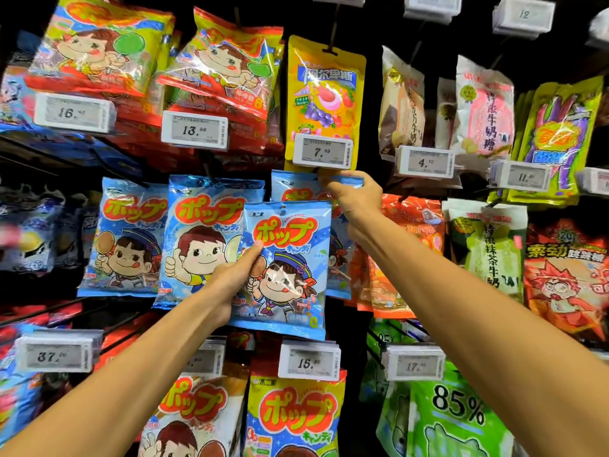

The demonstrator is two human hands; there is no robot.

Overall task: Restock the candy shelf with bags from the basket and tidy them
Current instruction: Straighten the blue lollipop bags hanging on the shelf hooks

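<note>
My left hand (235, 278) grips a light blue candy bag (290, 268) by its left edge and holds it up in front of the middle row. It shows a cartoon girl in a sailor hat. My right hand (349, 197) reaches higher and pinches the top of a matching blue bag (296, 188) hanging on the peg behind. Two more blue bags (127, 235) (201, 239) hang to the left. The basket is out of view.
Price tags jut out on peg ends: 7.49 (323, 151), 15.80 (309, 361), 13.99 (194, 130). A yellow bag (324, 90) hangs above my right hand. Orange bags (408, 252) and green bags (487, 249) hang to the right, and a yellow and blue bag (293, 420) below.
</note>
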